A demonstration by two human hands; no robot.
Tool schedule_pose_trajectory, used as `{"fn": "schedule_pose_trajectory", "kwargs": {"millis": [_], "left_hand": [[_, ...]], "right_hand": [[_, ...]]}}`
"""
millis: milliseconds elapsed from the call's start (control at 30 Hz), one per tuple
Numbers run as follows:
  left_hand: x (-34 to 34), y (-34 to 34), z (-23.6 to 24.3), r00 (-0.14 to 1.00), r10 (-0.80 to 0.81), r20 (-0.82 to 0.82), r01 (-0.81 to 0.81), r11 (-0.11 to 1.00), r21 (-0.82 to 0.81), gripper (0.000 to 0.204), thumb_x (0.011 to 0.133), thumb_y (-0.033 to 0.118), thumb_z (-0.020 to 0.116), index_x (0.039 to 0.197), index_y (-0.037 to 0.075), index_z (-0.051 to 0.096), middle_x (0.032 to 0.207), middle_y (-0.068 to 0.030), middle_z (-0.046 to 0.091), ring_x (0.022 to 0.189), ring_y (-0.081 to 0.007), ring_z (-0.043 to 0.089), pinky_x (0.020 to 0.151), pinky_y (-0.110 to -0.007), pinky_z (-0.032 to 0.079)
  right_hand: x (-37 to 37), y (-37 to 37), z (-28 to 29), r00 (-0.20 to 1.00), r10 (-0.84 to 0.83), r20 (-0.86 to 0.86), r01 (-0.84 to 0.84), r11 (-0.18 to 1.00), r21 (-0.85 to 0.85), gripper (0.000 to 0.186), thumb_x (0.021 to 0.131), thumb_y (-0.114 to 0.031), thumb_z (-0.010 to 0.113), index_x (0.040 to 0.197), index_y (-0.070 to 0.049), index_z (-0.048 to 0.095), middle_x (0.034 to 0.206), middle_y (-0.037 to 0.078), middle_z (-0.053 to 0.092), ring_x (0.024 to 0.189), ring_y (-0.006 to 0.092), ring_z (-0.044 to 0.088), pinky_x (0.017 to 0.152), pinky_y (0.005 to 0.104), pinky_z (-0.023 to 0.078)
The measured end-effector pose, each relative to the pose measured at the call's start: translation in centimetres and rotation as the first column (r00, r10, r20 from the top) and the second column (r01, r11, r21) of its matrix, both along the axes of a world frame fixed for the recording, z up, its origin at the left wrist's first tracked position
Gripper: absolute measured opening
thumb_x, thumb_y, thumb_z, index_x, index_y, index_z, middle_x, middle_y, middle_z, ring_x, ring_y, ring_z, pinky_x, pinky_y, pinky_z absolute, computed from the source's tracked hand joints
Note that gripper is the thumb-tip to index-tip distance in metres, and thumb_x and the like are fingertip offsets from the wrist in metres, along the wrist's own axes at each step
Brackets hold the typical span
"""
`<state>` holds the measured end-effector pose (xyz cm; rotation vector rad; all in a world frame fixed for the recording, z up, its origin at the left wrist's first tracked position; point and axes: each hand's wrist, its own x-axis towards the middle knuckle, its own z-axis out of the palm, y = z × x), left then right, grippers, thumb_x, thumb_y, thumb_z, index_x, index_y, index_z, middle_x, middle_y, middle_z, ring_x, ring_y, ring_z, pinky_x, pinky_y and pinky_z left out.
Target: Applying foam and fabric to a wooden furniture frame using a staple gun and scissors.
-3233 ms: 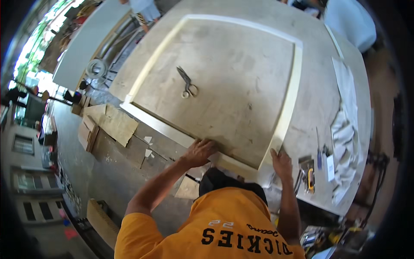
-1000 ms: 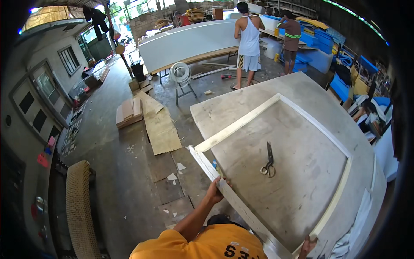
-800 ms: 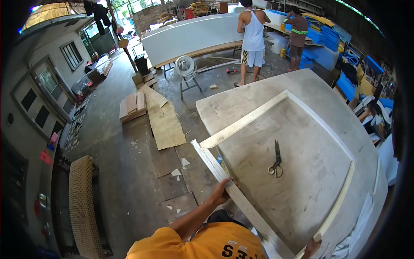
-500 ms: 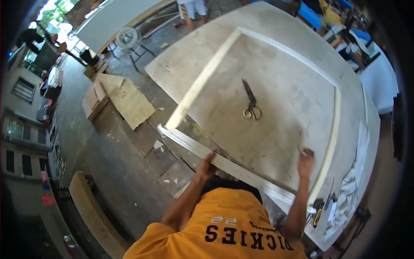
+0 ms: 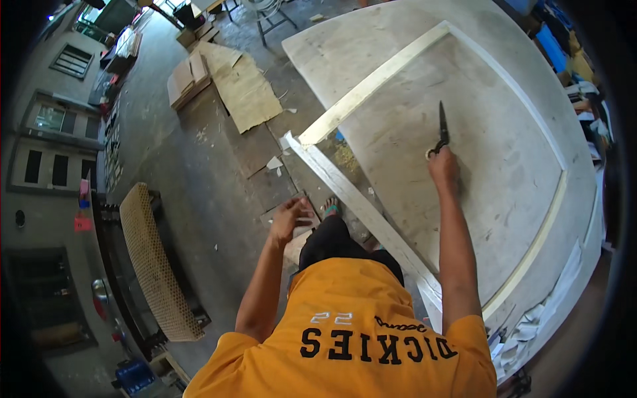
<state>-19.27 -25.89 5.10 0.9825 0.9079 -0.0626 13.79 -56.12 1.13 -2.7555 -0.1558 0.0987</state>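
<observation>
A pair of large dark scissors lies on the pale tabletop, inside a rectangular wooden frame. My right hand is closed over their handle loops, while the blades point away from me. White wrapping covers the frame's near rail; its left side rail is bare, pale wood. My left hand hangs in the air left of the near rail, fingers loosely bent and apart, with nothing visible in it.
White cloth lies bunched along the table's right edge. On the floor at left are a tan sheet, a stack of flat brown pieces and scattered scraps. A woven curved panel stands at lower left.
My right hand has moved from the table's right part to the scissors and closed on their handles. My left hand has let go of the near rail. The view has shifted.
</observation>
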Motion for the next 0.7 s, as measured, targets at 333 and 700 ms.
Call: {"fn": "schedule_pose_trajectory", "kwargs": {"millis": [333, 700], "left_hand": [[11.6, 15.7, 0.3, 0.927, -0.359, 0.104, 0.132, 0.576, 0.806, 0.031, 0.089, 0.003, 0.067, 0.119, 0.006, 0.067, 0.096, -0.0034, 0.069, 0.093, -0.0188, 0.065, 0.082, -0.030, 0.051], [16.6, 19.2, -1.1, 0.479, -0.846, -0.234, 0.293, -0.097, 0.951, 0.015, 0.080, 0.005, 0.073, 0.095, 0.006, 0.075, 0.090, -0.0053, 0.067, 0.089, -0.0251, 0.059, 0.084, -0.038, 0.050]], "right_hand": [[-4.3, -0.9, 3.7, 0.845, 0.117, -0.522, 0.273, 0.745, 0.609, 0.014, 0.089, -0.007, 0.054, 0.090, -0.003, 0.068, 0.073, 0.006, 0.067, 0.060, 0.0139, 0.055, 0.056, 0.0284, 0.045], [-8.9, 11.4, 11.2, 0.671, 0.701, -0.241, -0.689, 0.710, 0.148, 0.016, 0.082, -0.013, 0.067, 0.095, -0.005, 0.063, 0.086, 0.010, 0.069, 0.073, 0.0314, 0.062, 0.068, 0.0378, 0.050]]}}
